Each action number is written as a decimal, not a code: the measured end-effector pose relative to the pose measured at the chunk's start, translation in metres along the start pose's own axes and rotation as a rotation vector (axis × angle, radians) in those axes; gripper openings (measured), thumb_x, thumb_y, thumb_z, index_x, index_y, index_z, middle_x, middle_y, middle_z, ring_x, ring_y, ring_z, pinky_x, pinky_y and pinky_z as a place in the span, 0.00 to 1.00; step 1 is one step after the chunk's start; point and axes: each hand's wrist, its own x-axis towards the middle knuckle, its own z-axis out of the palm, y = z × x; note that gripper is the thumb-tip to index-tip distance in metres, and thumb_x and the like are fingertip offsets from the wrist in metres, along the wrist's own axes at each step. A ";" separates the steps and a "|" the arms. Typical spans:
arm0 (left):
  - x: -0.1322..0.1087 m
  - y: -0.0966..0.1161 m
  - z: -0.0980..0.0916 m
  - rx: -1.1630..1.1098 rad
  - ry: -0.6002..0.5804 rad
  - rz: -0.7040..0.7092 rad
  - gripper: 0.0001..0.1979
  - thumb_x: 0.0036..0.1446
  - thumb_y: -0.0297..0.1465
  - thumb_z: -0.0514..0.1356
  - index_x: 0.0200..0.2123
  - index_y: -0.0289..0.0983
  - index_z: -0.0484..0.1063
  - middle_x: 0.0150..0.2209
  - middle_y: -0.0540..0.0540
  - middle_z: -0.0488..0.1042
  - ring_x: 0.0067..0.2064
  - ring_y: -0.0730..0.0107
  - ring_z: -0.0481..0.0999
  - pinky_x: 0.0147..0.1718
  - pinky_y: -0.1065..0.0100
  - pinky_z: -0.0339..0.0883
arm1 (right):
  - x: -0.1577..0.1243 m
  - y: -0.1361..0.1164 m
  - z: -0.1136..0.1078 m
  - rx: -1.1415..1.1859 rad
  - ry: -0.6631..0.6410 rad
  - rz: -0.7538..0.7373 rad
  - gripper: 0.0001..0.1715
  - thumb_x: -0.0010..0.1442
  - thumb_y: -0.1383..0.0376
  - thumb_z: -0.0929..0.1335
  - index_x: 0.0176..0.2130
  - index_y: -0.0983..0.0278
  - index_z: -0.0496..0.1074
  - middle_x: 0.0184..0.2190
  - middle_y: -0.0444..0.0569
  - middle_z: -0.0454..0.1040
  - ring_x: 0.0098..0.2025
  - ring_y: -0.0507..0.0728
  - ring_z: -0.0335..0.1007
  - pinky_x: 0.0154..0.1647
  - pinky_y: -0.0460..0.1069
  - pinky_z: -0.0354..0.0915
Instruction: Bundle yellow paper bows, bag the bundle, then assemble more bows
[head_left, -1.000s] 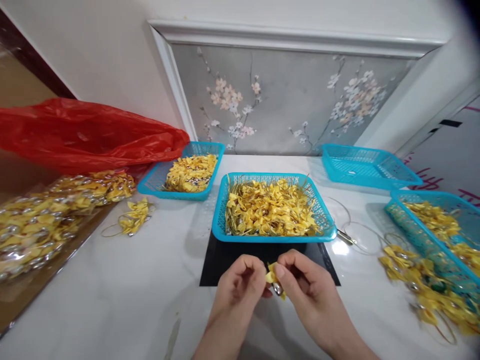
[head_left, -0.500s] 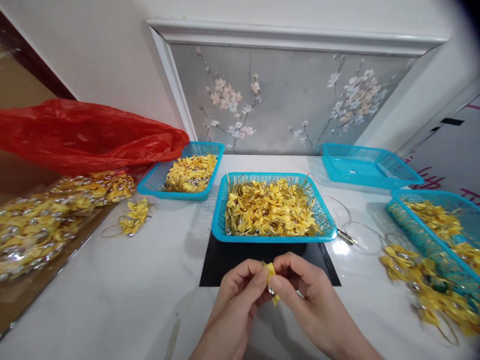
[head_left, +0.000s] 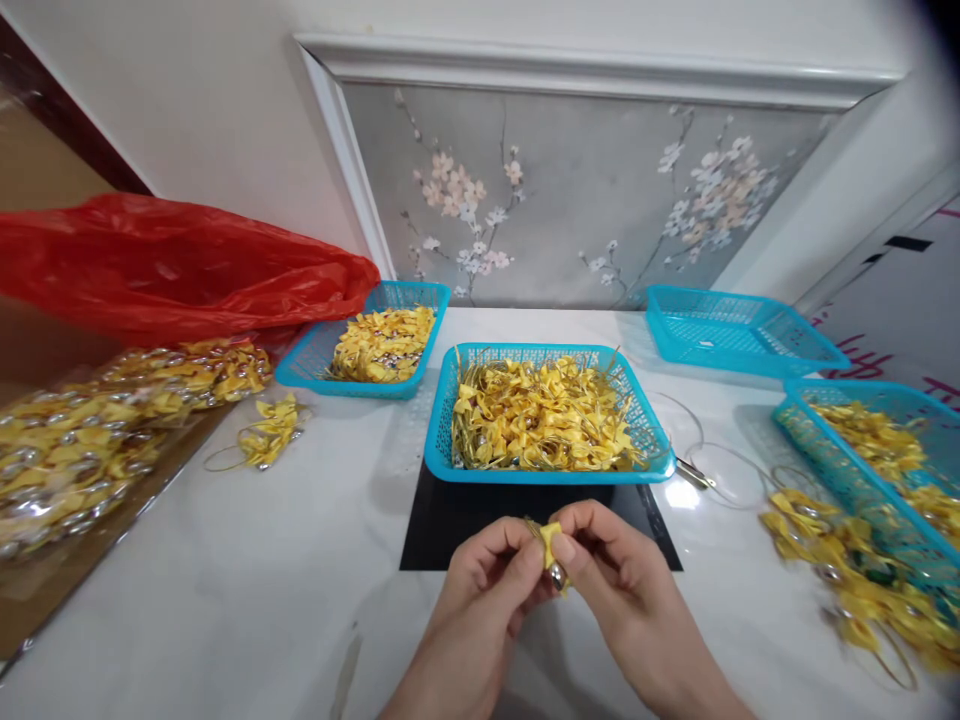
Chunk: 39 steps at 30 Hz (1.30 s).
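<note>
My left hand point(head_left: 491, 580) and my right hand point(head_left: 611, 575) meet just in front of me over the white table point(head_left: 247, 600). Both pinch one small yellow ribbon bow point(head_left: 551, 545) with a silver bell hanging under it. Their fingers are curled closed around it. Straight beyond them a blue basket point(head_left: 547, 472) heaped with yellow bows stands on a black mat point(head_left: 442, 525).
Another blue basket of bows point(head_left: 375, 350) sits back left beside a red plastic bag point(head_left: 172, 265). Clear packets of bows point(head_left: 97, 430) lie at the left edge, with a loose bunch point(head_left: 270, 430) nearby. An empty blue basket point(head_left: 739, 335) and a filled one point(head_left: 870, 450) stand right, with strung bows point(head_left: 847, 575) in front.
Both hands stayed in place and kept working the bow between their fingertips. The bow rose slightly and turned, and the bell now shows below it.
</note>
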 end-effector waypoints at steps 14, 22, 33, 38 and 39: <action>-0.002 -0.003 -0.003 0.284 -0.037 0.093 0.10 0.54 0.37 0.64 0.33 0.38 0.70 0.32 0.50 0.68 0.36 0.70 0.66 0.35 0.71 0.62 | 0.006 0.003 0.003 0.138 0.123 -0.064 0.13 0.59 0.59 0.70 0.42 0.60 0.66 0.26 0.40 0.68 0.28 0.50 0.65 0.29 0.44 0.64; 0.001 0.007 0.005 0.414 -0.096 0.052 0.12 0.57 0.37 0.60 0.27 0.35 0.72 0.26 0.50 0.67 0.30 0.71 0.63 0.31 0.71 0.59 | 0.012 -0.006 -0.007 0.185 0.004 0.034 0.17 0.56 0.55 0.71 0.41 0.61 0.66 0.25 0.40 0.68 0.24 0.49 0.63 0.22 0.44 0.62; 0.000 0.003 -0.005 0.310 -0.187 -0.032 0.12 0.56 0.40 0.62 0.34 0.35 0.72 0.31 0.49 0.70 0.34 0.71 0.68 0.36 0.70 0.64 | 0.010 -0.006 -0.018 -0.024 -0.006 0.000 0.14 0.59 0.60 0.69 0.44 0.61 0.65 0.25 0.39 0.65 0.25 0.48 0.61 0.24 0.43 0.60; 0.003 -0.003 -0.001 0.221 -0.023 -0.048 0.13 0.59 0.38 0.60 0.28 0.34 0.72 0.28 0.49 0.69 0.31 0.72 0.68 0.33 0.69 0.68 | 0.007 0.001 -0.011 -0.081 -0.006 -0.057 0.12 0.62 0.60 0.65 0.46 0.60 0.64 0.26 0.39 0.63 0.25 0.49 0.62 0.26 0.45 0.63; 0.004 -0.004 0.000 0.197 -0.002 -0.040 0.13 0.58 0.37 0.61 0.26 0.34 0.72 0.26 0.50 0.69 0.30 0.73 0.68 0.33 0.70 0.68 | 0.007 0.001 -0.010 -0.088 0.001 -0.071 0.12 0.63 0.60 0.65 0.46 0.60 0.64 0.26 0.39 0.64 0.26 0.50 0.62 0.26 0.45 0.63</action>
